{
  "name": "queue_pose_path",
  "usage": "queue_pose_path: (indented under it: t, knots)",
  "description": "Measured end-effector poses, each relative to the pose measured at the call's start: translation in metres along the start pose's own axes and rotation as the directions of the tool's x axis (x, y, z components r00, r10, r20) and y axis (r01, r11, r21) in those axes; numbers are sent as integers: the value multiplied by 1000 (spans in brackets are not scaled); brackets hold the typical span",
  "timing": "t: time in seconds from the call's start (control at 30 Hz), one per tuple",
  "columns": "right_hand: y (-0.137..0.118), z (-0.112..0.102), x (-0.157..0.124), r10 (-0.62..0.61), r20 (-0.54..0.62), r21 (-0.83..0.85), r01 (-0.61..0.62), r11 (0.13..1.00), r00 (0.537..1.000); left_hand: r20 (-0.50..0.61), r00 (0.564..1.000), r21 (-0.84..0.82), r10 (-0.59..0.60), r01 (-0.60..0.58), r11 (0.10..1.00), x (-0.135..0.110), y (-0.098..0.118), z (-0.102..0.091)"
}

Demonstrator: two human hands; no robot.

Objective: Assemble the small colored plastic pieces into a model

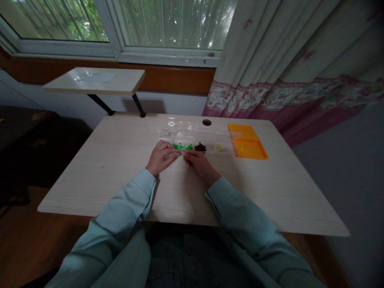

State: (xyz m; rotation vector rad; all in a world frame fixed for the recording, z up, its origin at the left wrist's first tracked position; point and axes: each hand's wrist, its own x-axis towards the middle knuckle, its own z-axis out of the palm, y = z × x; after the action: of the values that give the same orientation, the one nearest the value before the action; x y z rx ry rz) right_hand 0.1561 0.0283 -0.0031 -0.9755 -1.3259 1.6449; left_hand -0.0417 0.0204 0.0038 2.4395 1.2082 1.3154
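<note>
My left hand (162,157) and my right hand (200,162) meet fingertip to fingertip just in front of a clear plastic compartment box (207,135). Both are closed in a pinch around something tiny between them, too small to name. In the box, small green pieces (183,147) lie in one compartment, right beyond my fingers. Dark brown pieces (200,147) are heaped to their right, and a few pale yellow pieces (219,148) sit further right. The box's transparent lid appears to stand open at the back.
An orange tray (248,142) lies at the box's right end, partly behind clear plastic. The pale wooden table (120,176) has a round cable hole (207,122) near its back edge. A raised shelf (99,80) with black legs stands at the back left, and a curtain (240,92) hangs behind.
</note>
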Motion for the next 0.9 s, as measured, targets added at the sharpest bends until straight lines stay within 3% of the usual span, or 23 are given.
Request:
queue_pose_path:
  t: [0.17,0.43,0.6,0.73,0.9]
  knots:
    - [3,-1,1,3,-13,-6,-3,1000,1000,-52,998,7,-26,26,1000,1,0,-1]
    - [1,0,1,3,-34,-23,-4,1000,999,-187,961,109,-204,227,968,1,-23,-6]
    - [2,3,1,-82,-69,-195,68,978,994,-221,938,154,-267,303,940,-2,-30,-5]
    - [10,8,2,-170,-76,-418,124,900,983,-229,930,166,-289,330,929,-4,-33,-4]
    - [19,14,3,-397,-48,-717,245,652,917,-239,930,185,-279,326,927,-5,-36,-3]
